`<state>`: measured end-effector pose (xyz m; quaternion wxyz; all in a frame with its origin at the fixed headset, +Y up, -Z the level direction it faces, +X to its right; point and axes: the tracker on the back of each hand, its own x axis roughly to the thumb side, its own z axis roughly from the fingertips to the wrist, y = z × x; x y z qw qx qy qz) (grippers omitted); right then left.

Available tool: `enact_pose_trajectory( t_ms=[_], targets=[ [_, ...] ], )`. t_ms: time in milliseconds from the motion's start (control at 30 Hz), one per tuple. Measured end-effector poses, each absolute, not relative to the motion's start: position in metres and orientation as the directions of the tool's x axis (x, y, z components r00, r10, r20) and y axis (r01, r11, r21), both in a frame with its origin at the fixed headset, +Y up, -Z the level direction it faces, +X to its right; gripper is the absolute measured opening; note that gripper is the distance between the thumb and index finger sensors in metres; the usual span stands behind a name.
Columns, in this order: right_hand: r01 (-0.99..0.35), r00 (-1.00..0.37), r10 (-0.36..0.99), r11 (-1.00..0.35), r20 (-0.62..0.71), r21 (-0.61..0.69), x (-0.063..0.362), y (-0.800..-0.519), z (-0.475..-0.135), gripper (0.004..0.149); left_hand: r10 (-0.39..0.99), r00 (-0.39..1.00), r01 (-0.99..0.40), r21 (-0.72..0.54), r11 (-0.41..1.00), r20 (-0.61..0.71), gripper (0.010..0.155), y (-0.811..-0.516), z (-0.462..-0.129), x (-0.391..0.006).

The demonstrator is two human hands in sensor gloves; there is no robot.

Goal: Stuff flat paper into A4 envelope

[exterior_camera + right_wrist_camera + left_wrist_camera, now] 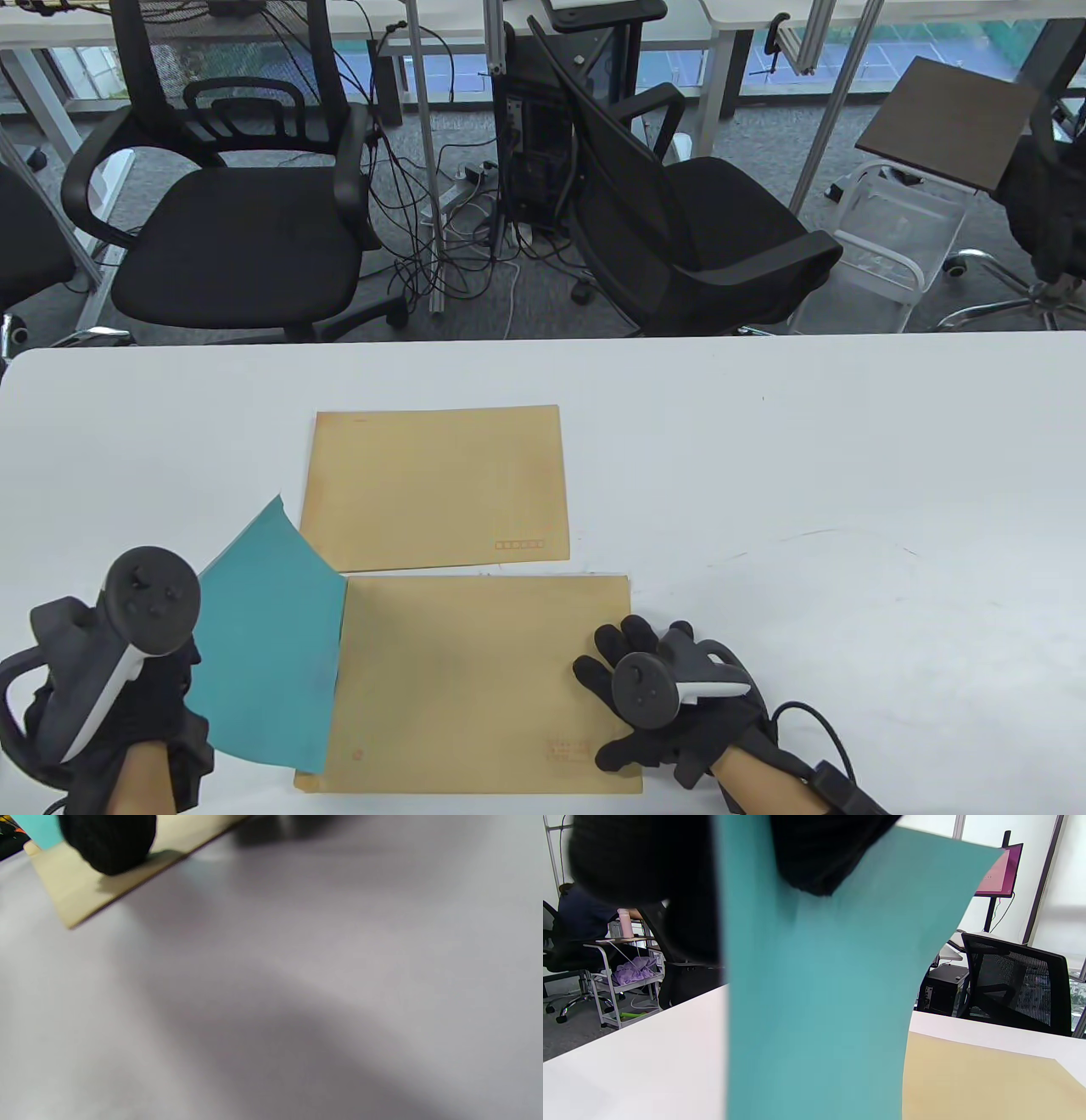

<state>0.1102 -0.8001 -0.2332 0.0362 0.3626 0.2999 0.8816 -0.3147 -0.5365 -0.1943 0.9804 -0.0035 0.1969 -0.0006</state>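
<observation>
Table view shows the left hand (110,679) holding a teal paper (267,645) by its near-left part, the sheet curling up off the tabletop (848,475) while its right edge appears tucked into the open left end of the near envelope (475,679). That lifted, bowed hold looks meant to keep the sheet stiff enough to feed in sideways. The right hand (670,696) lies spread flat on the envelope's right end, fingers (624,641) splayed, grasping nothing; it seems to pin the envelope so it will not slide as the paper pushes in. The right wrist view backs this: a fingertip (108,840) presses the envelope corner against the tabletop. In the left wrist view the paper hangs from the gloved fingers (814,853), pinched between them. A second envelope (437,488) lies just beyond, untouched. Most of the sheet is outside, so I judge the stuffing barely begun.
</observation>
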Motion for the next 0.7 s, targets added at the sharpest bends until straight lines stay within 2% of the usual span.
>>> enact_pose_trajectory(
  t_ms=[367, 500, 700],
  targets=[
    [0.147, -0.735, 0.293, -0.811, 0.611, 0.566, 0.111, -0.800, -0.233, 0.097, -0.066, 0.925, 0.070, -0.002, 0.998, -0.374, 0.043, -0.542, -0.193, -0.318],
    [0.146, -0.736, 0.295, -0.810, 0.610, 0.568, 0.111, -0.800, -0.233, 0.096, 0.002, 0.929, -0.015, -0.031, 0.999, -0.370, 0.043, -0.544, -0.195, -0.323],
    [0.145, -0.736, 0.298, -0.807, 0.607, 0.572, 0.111, -0.801, -0.234, 0.097, 0.157, 0.896, -0.164, 0.018, 0.986, -0.415, 0.043, -0.536, -0.190, -0.334]
  ],
)
